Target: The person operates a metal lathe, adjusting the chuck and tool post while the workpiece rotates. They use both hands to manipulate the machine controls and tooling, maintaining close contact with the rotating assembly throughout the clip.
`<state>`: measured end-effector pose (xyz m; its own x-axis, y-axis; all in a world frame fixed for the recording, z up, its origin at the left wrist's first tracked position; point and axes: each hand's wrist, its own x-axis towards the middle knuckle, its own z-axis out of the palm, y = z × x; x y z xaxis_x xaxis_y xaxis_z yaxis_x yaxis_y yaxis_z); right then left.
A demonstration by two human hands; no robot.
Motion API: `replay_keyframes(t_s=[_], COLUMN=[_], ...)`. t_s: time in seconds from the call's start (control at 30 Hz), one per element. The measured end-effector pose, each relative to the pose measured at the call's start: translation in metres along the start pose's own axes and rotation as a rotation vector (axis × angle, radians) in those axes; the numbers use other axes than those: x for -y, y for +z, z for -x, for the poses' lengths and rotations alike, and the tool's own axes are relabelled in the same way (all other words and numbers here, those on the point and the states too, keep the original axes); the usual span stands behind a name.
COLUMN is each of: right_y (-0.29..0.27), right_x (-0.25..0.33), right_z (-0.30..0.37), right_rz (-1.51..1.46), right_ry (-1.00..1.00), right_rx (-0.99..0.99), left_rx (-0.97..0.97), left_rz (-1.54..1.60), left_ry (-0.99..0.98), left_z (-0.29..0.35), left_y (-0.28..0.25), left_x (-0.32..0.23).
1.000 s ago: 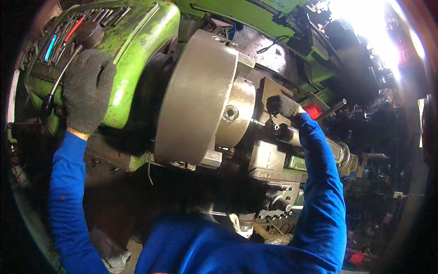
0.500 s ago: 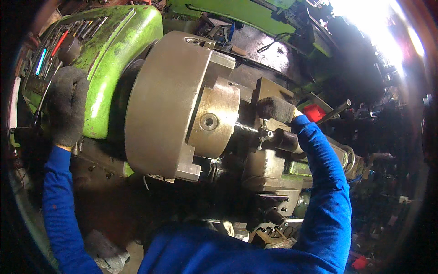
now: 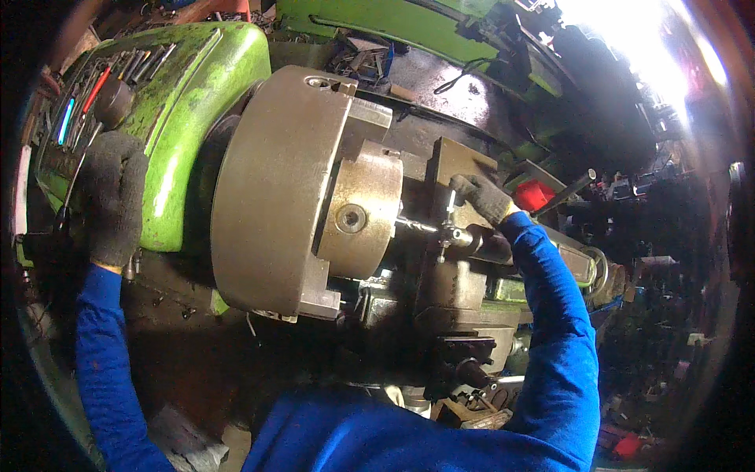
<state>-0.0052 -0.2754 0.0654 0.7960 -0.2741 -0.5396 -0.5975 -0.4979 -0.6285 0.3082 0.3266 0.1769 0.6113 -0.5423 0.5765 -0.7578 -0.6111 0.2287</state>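
Observation:
My left hand (image 3: 118,198), in a dark glove, lies at the front of the green headstock (image 3: 174,161), its fingers stretched out beside a thin rod with a dark end (image 3: 63,219); what is under the palm is hidden. My gloved right hand (image 3: 483,198) is beside the upper end of a tap wrench (image 3: 451,234), fingers partly stretched out; whether they touch the bar I cannot tell. A fluted bit (image 3: 417,226) extends from the wrench to a round, brassy metal workpiece (image 3: 363,208), which the jaws of a large lathe chuck (image 3: 271,189) hold.
Several hand tools, one a red-handled tool (image 3: 97,86), lie on the headstock. Behind my right hand stand a steel block (image 3: 464,161), a red object (image 3: 533,195) and a slanting bar (image 3: 574,191). A tool post (image 3: 464,350) sits in front.
My right hand has shifted slightly, leaving the wrench's upper bar end more exposed. The bar appears turned. The whole view has moved a little; my left hand stays by the headstock.

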Motion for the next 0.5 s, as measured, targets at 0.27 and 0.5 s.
replay_keyframes(t_s=[0.27,0.5], right_y=[-0.004,-0.018], right_x=[0.015,0.06], right_z=[0.007,0.015], right_rz=[0.198,0.431], right_ry=[-0.028,-0.049], right_rx=[-0.033,0.118], left_rx=[0.049,0.01], left_rz=[0.003,-0.007], left_ry=[-0.068,-0.019], left_z=[-0.003,-0.001], left_y=[-0.005,-0.009], left_x=[-0.006,-0.006])
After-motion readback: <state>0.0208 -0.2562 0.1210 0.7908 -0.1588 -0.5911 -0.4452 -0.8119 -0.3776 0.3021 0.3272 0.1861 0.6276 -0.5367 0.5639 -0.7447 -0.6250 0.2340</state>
